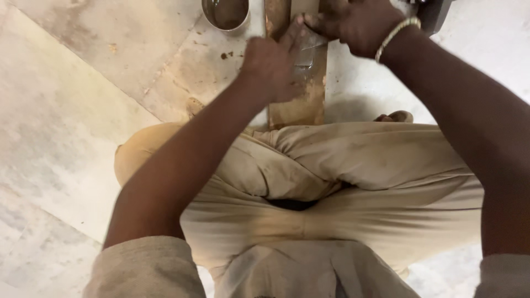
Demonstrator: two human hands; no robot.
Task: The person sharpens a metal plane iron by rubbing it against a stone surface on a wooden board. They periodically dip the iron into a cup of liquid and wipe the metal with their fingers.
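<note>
- One stone floor (72, 110), pale and stained.
- One brown board (301, 105) lies flat on it, just ahead of the knees.
- Two hands: the left hand (270, 69) presses fingers together onto one metal blade (306, 52) on the board; the right hand (359, 22) pinches its far end.
- One steel bowl (225, 14) nearby.
- One bracelet (395, 34).

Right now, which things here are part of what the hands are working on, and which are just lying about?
In use:
- left hand, pressing on the blade
- right hand, gripping the blade's far end
- metal blade, flat on the slab
- brown slab, wet and stained

Lying about:
- metal bowl, on the floor beside the slab
- dark object, at the top edge, unclear
</note>
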